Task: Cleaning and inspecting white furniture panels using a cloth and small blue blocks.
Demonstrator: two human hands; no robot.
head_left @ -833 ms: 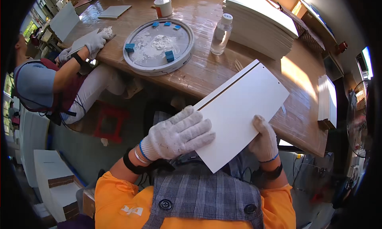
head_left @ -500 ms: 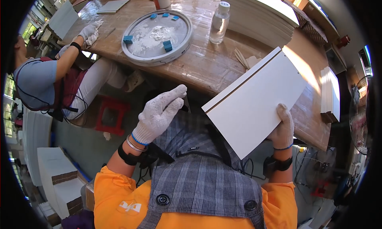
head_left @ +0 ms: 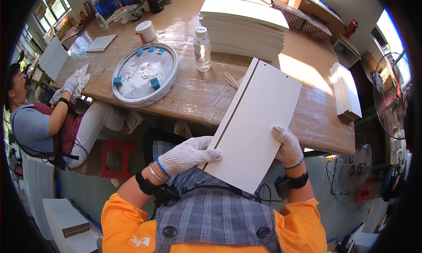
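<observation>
A white rectangular panel (head_left: 259,125) with a dark groove along its left long side and small holes near its far end is tilted in front of me. My left hand (head_left: 189,155), in a white knit glove, grips the panel's near left edge, thumb on top. The gloved right hand (head_left: 289,146) holds the opposite long edge, its thumb on the face and its other fingers hidden beneath. Beyond the panel's left side, a round grey lid (head_left: 127,70) carries white paste and several small blue blocks. A clear bottle (head_left: 202,50) of liquid stands right of the lid.
A tall stack of white panels (head_left: 241,28) rises at the back of the table (head_left: 193,97). More panels (head_left: 345,90) stand at the right edge. A white tub (head_left: 146,31) sits behind the lid. At left, a gloved person (head_left: 39,121) holds a cloth; a red stool (head_left: 116,158) is nearby.
My left hand has come over from the left and taken hold of the panel's near left edge. The panel has turned more lengthwise, away from me. My view has shifted.
</observation>
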